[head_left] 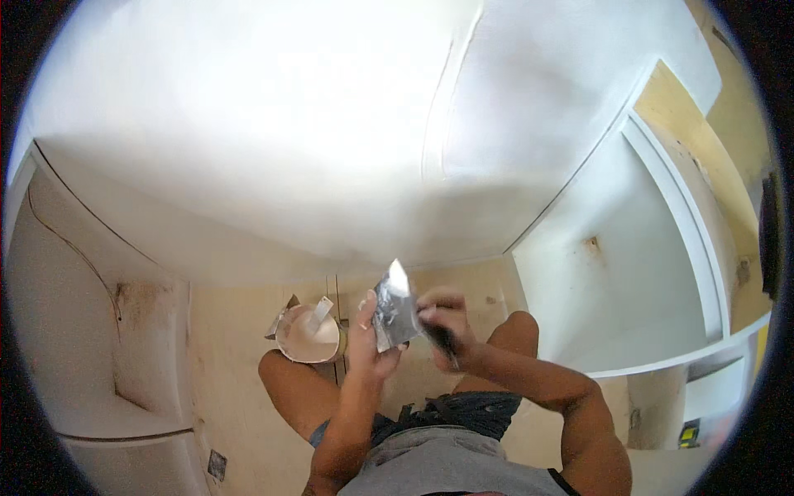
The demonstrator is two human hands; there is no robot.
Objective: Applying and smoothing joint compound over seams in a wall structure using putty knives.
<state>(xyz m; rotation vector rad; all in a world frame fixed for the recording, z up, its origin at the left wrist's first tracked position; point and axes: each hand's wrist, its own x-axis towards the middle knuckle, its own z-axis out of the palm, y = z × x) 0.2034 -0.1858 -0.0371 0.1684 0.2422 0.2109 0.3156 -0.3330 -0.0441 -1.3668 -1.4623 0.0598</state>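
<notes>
The left hand [364, 347] grips a grey metal plate [394, 314] in front of the lap, while the right hand [447, 318], blurred, seems closed around a dark tool [440, 337] just beside it; whether the two tools touch is unclear. Past the left knee [277, 364] stands a bucket [310, 361] of pale paste [299, 337], a light scraper [321, 311] leaning inside. Beyond, the wall [314, 124] looks largely whitened, but a raised line [447, 91] suggests smoothing is left; paste remains.
</notes>
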